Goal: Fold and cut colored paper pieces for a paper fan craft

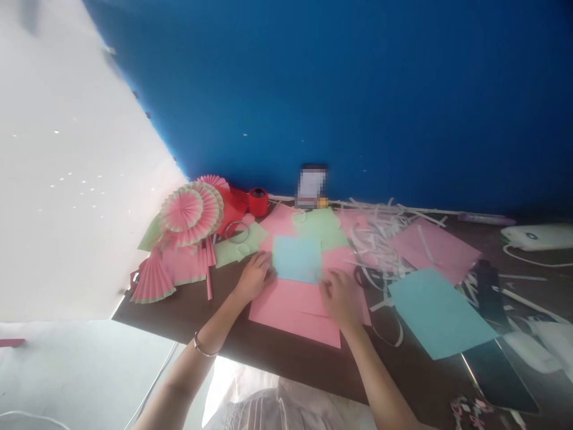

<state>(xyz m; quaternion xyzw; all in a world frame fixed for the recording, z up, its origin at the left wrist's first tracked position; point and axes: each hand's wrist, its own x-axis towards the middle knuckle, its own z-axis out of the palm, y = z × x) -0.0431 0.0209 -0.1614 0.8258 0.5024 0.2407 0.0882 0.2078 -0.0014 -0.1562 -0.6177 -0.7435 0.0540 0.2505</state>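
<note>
A light blue sheet of paper (296, 258) lies in front of me, over pink sheets of paper (293, 307) on the dark table. At its lower left edge, my left hand (256, 276) has its fingers bent and closed on the paper. The fingers of my right hand (339, 296) are curled at the lower right corner, pinching there. Both fingertips are slightly blurred. Pale green paper (319, 224) shows just behind the blue sheet.
Pleated pink paper fans (183, 209) and a red tape roll (258, 202) stand at left. White paper strips (371, 239) are heaped at right, near scissors (362, 276). A larger blue sheet (441, 313) partly covers a phone (501, 376). A blue wall (358, 89) rises behind.
</note>
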